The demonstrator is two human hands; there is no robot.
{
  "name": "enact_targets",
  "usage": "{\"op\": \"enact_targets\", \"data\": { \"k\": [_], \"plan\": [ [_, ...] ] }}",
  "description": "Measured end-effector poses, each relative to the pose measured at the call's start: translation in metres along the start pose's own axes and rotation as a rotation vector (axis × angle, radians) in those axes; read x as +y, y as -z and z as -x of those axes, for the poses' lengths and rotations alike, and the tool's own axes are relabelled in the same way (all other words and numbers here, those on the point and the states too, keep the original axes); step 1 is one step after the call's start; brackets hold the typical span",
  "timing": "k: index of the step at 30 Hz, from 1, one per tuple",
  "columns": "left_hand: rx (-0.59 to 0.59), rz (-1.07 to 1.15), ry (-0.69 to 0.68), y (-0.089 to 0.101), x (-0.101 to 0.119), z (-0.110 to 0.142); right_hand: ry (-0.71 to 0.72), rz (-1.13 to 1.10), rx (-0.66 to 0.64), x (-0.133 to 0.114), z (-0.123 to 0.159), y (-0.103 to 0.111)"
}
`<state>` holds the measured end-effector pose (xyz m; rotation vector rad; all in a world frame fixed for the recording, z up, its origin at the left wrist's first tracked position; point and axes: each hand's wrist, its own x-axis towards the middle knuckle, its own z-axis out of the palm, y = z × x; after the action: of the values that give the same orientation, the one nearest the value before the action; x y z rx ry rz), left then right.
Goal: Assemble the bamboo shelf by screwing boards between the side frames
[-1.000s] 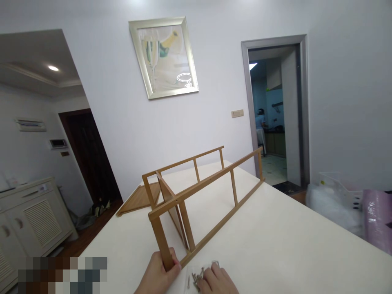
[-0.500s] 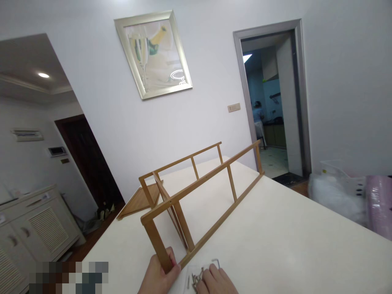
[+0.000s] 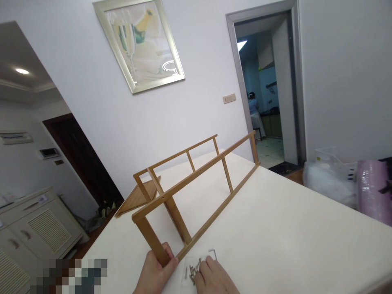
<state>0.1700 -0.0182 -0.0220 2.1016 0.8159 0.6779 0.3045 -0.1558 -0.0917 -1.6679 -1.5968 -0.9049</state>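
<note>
A wooden shelf frame (image 3: 211, 217) lies on its side on the white table. My left hand (image 3: 154, 271) is wrapped round its near crossbar, close to the bottom corner. Beside that corner, several screws (image 3: 192, 272) lie on a small clear plastic bag (image 3: 183, 281). Over the right side of the screws rests my right hand (image 3: 214, 277), fingers curled down and pressed together; whatever is in the fingertips is hidden. An L-shaped hex key (image 3: 213, 252) lies just beyond these fingers.
A flat wooden panel (image 3: 137, 198) lies at the table's far left. Clear plastic wrap (image 3: 324, 185) and a pink roll (image 3: 372, 185) stand beyond the right edge of the white table (image 3: 275, 232). A person (image 3: 254, 108) is in the room behind the doorway.
The camera view has shifted slightly. My left hand keeps its grip on the frame, and my right hand stays at the screws with its fingers a little more closed.
</note>
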Motion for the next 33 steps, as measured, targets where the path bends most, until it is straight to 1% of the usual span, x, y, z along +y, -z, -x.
{"op": "enact_targets", "data": {
  "k": [4,10,20,26,33],
  "plan": [
    [0.003,-0.027,-0.005,0.001,-0.005,0.0,0.045,0.023,0.05,0.0,-0.011,0.009],
    [0.004,-0.053,0.002,0.002,-0.008,0.001,0.041,0.01,0.023,-0.001,-0.013,0.018],
    [-0.003,-0.054,0.008,0.002,-0.008,0.0,0.056,0.038,-0.018,-0.001,-0.012,0.018],
    [-0.002,-0.063,0.007,0.002,-0.006,0.001,0.065,0.059,-0.038,-0.001,-0.014,0.023],
    [0.01,-0.049,0.006,0.003,-0.001,0.003,0.058,0.028,-0.039,-0.001,-0.015,0.026]
  ]
}}
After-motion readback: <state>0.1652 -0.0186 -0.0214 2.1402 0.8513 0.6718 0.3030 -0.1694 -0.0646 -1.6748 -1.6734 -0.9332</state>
